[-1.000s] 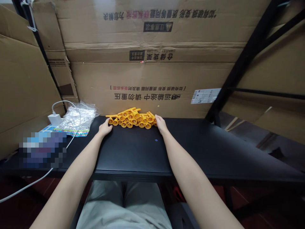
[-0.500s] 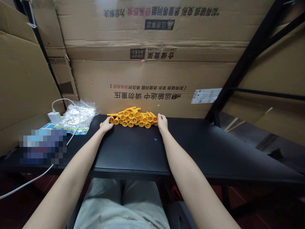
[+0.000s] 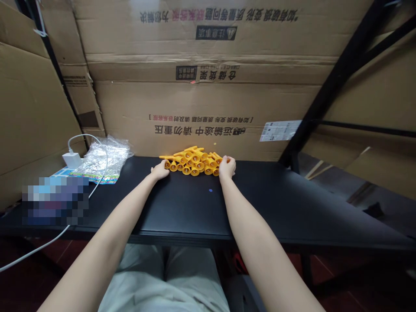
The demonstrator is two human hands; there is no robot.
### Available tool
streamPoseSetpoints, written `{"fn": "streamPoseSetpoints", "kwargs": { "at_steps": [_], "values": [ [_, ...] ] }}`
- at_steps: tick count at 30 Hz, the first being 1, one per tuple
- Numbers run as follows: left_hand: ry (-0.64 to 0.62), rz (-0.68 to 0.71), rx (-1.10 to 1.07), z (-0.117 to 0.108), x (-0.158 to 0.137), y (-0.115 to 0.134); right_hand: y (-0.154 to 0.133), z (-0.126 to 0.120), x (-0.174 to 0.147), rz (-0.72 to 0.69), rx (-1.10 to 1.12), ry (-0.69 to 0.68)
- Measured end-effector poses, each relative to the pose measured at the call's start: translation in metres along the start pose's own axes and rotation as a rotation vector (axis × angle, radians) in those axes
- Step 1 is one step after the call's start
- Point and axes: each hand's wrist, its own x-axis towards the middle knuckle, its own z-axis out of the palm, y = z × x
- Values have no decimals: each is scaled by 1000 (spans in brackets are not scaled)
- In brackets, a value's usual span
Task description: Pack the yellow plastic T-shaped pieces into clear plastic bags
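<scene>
A heap of several small yellow plastic horns (image 3: 195,165) lies against the cardboard at the back of the black table, flared ends facing me and thin stems pointing away. My left hand (image 3: 160,170) is at the heap's left end, its fingers closed around the outermost horn. At the right end, my right hand (image 3: 228,167) is curled, with a bit of yellow showing between its fingers. Parts of the end horns are hidden behind my fingers.
A clear plastic bag (image 3: 105,156) lies at the left beside a white charger (image 3: 72,160) with a white cable. A pixelated object (image 3: 56,200) is nearer me. Cardboard (image 3: 195,99) walls the table (image 3: 182,212); a black metal post (image 3: 321,95) slants at right.
The horn heap has slid to the right, and its top horns sit differently. Both my hands have moved right with it; my right fingers now overlap the horns at that end.
</scene>
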Motion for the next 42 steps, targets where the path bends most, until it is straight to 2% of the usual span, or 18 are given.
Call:
{"fn": "streamPoseSetpoints", "kwargs": {
  "at_steps": [8, 12, 15, 18, 22, 23, 25, 28, 32, 42],
  "values": [
    [-16, 95, 24, 18, -1, 16, 5, -1, 3, -67, -12, 147],
    [-5, 123, 34, 21, 1, 13, 1, -3, 0, -83, -5, 136],
    [59, 120, 45, 14, 3, 2, -1, -4, -1, -98, -4, 144],
    [215, 30, 118, -3, 2, -17, -1, -5, -1, -163, -9, 158],
    [444, -206, 282, -34, -2, -55, -4, -3, -5, -366, -41, 154],
    [464, -273, 317, -41, -4, -65, -6, -3, -7, -422, -54, 148],
    [421, -405, 375, -53, -6, -84, -8, -1, -11, -510, -78, 133],
    [329, -470, 439, -64, -8, -103, -9, 0, -14, -570, -100, 114],
    [274, -359, 519, -69, -12, -113, -7, 1, -14, -580, -106, 110],
    [416, -77, 653, -76, -25, -105, -10, 0, -17, -597, -113, 84]
  ]
}}
